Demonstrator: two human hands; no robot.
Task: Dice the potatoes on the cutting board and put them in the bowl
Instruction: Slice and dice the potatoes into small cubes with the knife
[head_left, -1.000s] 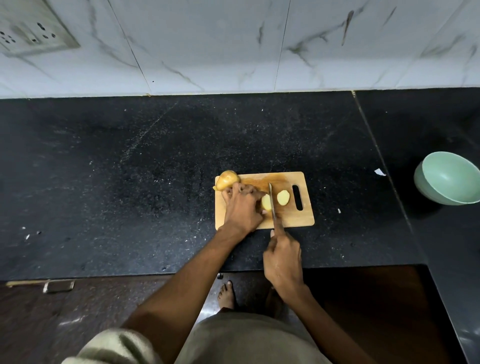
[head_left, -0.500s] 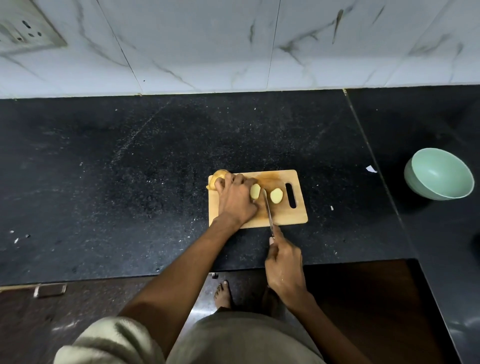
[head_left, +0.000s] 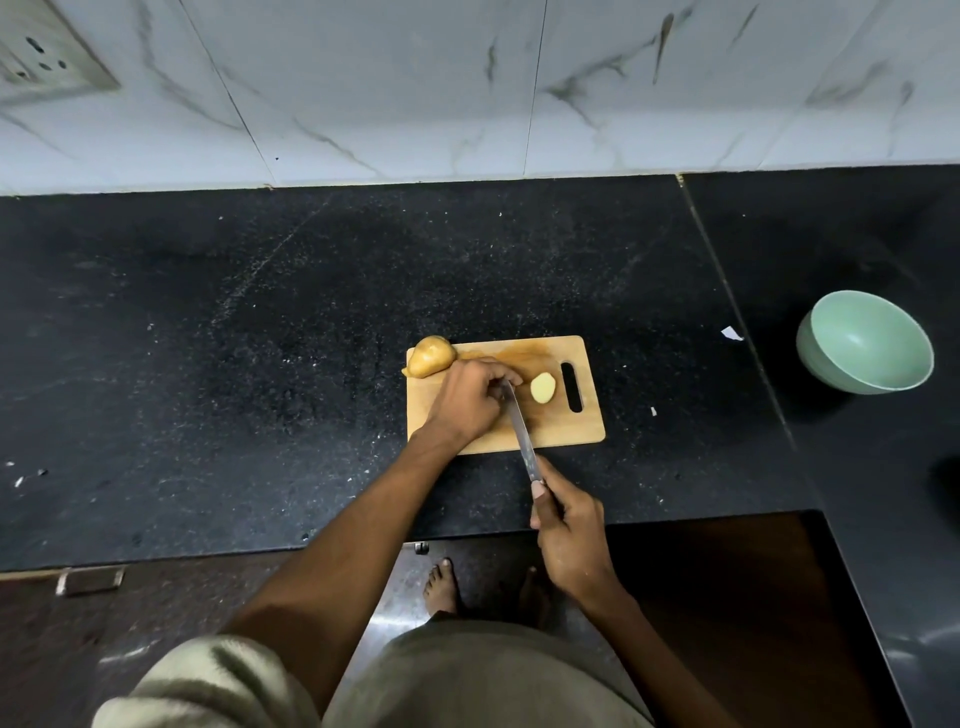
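A wooden cutting board (head_left: 550, 428) lies on the black counter. A whole unpeeled potato (head_left: 430, 356) sits at its far left corner. My left hand (head_left: 470, 400) curls over a potato piece in the board's middle; the piece is hidden under the fingers. A cut pale potato piece (head_left: 543, 387) lies to the right, beside the board's handle slot. My right hand (head_left: 569, 527) grips the handle of a knife (head_left: 519, 434), index finger along the spine. The blade points away from me, its tip at my left fingers. A pale green bowl (head_left: 866, 340) stands on the counter far to the right.
A white marble-tiled wall backs the black granite counter (head_left: 260, 338). A small white scrap (head_left: 731, 333) lies between board and bowl. The counter's front edge runs just below the board, with drawer fronts and my bare feet beneath.
The potato piece that showed beside my left fingers is now hidden under them. The knife has shifted left, so its tip now meets my left fingers.
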